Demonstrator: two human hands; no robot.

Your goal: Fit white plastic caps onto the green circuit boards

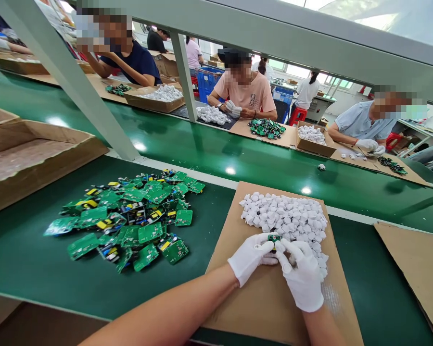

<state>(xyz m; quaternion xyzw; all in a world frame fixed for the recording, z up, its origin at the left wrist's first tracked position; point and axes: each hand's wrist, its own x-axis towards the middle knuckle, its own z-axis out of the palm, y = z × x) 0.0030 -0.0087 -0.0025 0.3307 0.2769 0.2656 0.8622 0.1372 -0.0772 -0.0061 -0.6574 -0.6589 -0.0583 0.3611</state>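
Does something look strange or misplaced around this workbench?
Yes, one small white piece lies alone on the green strip beyond the bench, apart from the white pile on the cardboard sheet. It may have been dropped there. I see no clear damage elsewhere.

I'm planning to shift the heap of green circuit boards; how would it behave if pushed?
The heap of green circuit boards would probably slump and spread, its boards lying loosely overlapped. They look flat, so likely stiff. Protruding yellow components might snag neighbouring boards.
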